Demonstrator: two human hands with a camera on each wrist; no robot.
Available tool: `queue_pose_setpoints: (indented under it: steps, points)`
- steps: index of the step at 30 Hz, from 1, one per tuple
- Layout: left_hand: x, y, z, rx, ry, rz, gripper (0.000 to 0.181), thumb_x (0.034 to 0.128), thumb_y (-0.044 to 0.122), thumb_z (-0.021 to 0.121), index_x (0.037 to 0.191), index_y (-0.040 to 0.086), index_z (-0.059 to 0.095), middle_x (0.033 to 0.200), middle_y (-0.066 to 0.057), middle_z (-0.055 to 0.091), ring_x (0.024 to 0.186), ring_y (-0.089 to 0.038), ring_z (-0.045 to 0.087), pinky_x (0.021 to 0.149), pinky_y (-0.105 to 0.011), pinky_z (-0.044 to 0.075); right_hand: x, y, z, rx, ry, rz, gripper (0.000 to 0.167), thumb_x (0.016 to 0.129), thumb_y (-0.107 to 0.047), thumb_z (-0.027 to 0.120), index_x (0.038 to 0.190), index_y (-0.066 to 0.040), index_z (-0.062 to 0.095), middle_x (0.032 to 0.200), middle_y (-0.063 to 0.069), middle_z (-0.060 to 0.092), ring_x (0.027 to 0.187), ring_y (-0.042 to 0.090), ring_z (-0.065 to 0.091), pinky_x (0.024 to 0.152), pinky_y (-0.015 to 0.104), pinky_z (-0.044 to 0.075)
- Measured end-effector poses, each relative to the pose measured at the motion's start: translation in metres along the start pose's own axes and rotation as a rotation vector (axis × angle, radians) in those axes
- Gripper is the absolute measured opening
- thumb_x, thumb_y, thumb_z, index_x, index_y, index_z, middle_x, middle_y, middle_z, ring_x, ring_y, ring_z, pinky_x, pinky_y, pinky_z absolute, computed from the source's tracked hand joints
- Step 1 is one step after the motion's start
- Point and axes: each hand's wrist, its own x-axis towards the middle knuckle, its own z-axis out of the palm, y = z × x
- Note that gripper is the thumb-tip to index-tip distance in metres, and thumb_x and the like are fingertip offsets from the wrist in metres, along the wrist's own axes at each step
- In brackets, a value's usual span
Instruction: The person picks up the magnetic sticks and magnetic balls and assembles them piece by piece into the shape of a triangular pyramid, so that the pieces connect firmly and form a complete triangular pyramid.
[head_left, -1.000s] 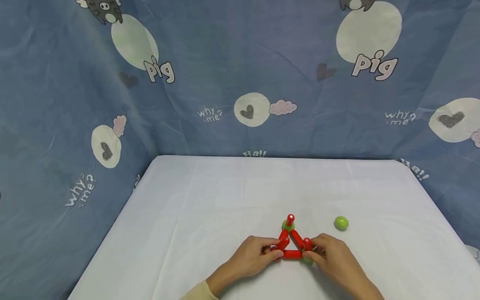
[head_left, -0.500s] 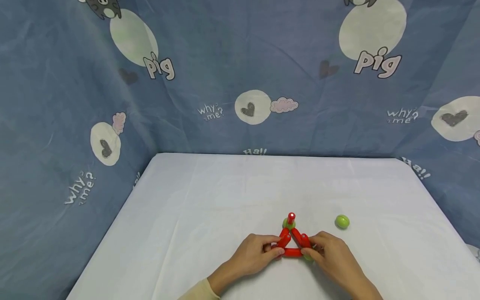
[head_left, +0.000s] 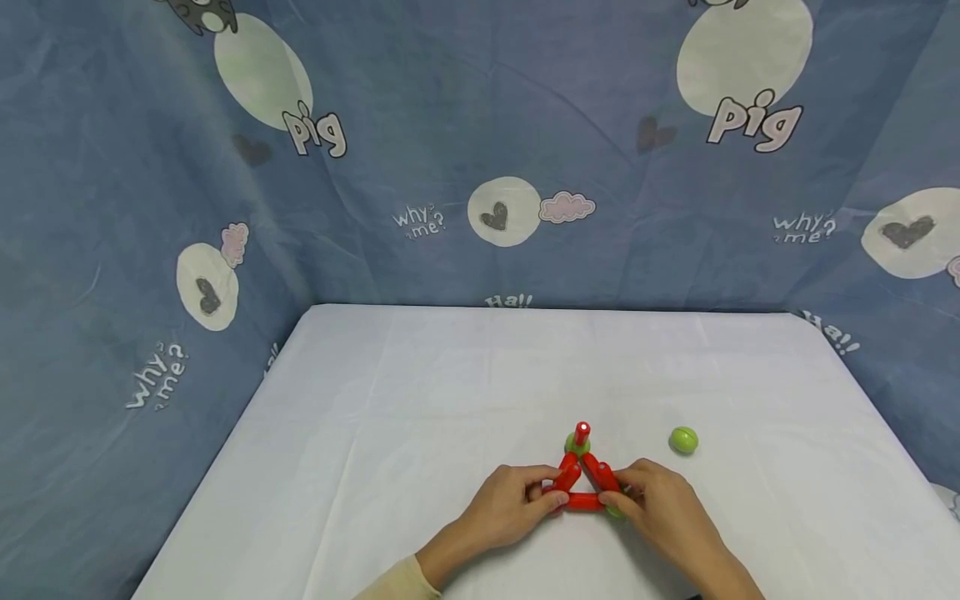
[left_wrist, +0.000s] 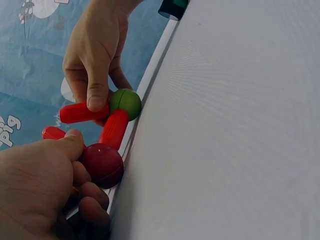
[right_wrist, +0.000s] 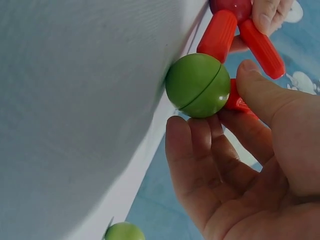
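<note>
A triangle of red rods joined by balls sits on the white table, its front rod (head_left: 585,502) running between my hands. My left hand (head_left: 502,510) pinches a raised red rod (head_left: 568,477) at the left corner, by the dark red ball (left_wrist: 102,165). At the right corner, my right hand (head_left: 663,504) holds another raised red rod (left_wrist: 82,113) between thumb and fingers, and this rod leans inward. It joins a green ball (right_wrist: 197,85) just above the fingertips. The far corner has a green ball (head_left: 572,443) with a red rod (head_left: 582,432) standing up from it.
A loose green ball (head_left: 684,440) lies on the table (head_left: 420,375), right of the triangle and beyond my right hand. Blue printed cloth (head_left: 420,142) hangs behind the table and along its sides.
The raised rod in my right hand has tilted left, toward the middle of the triangle. My left hand keeps its hold. The loose ball stays put; the whole view shifts slightly.
</note>
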Motion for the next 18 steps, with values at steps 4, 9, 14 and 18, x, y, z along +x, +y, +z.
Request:
queue_pose_setpoints:
  steps: [4, 9, 14, 18]
  points:
    - [-0.0004, -0.0011, 0.0013, -0.006, 0.012, 0.003, 0.030, 0.0940, 0.034, 0.074, 0.118, 0.016, 0.077, 0.056, 0.015, 0.052, 0.050, 0.006, 0.038, 0.051, -0.013, 0.031, -0.0007, -0.0006, 0.0010, -0.004, 0.004, 0.003, 0.020, 0.079, -0.028, 0.087, 0.095, -0.017, 0.081, 0.080, -0.010, 0.064, 0.069, 0.001, 0.052, 0.063, 0.020, 0.047]
    - [-0.0004, -0.0012, 0.0024, -0.004, 0.018, -0.011, 0.031, 0.0943, 0.034, 0.074, 0.121, 0.018, 0.077, 0.055, 0.016, 0.052, 0.050, 0.006, 0.039, 0.051, -0.013, 0.031, -0.0013, -0.0012, 0.0015, -0.005, 0.019, -0.008, 0.019, 0.079, -0.027, 0.087, 0.095, -0.018, 0.082, 0.080, -0.009, 0.064, 0.067, 0.001, 0.050, 0.060, 0.019, 0.044]
    - [-0.0004, -0.0009, 0.0035, -0.001, 0.026, -0.026, 0.033, 0.0941, 0.036, 0.074, 0.123, 0.019, 0.076, 0.055, 0.017, 0.051, 0.050, 0.005, 0.038, 0.050, -0.014, 0.029, -0.0010, -0.0012, 0.0016, 0.003, 0.022, -0.015, 0.020, 0.079, -0.025, 0.087, 0.096, -0.016, 0.082, 0.079, -0.009, 0.065, 0.067, 0.001, 0.050, 0.059, 0.018, 0.044]
    - [0.0004, 0.0003, 0.0036, -0.006, 0.027, -0.041, 0.033, 0.0945, 0.039, 0.073, 0.122, 0.020, 0.077, 0.055, 0.016, 0.052, 0.049, 0.005, 0.038, 0.048, -0.016, 0.028, 0.0003, -0.0002, 0.0028, 0.000, 0.033, -0.020, 0.021, 0.079, -0.025, 0.087, 0.097, -0.016, 0.083, 0.079, -0.009, 0.065, 0.067, 0.001, 0.051, 0.059, 0.018, 0.044]
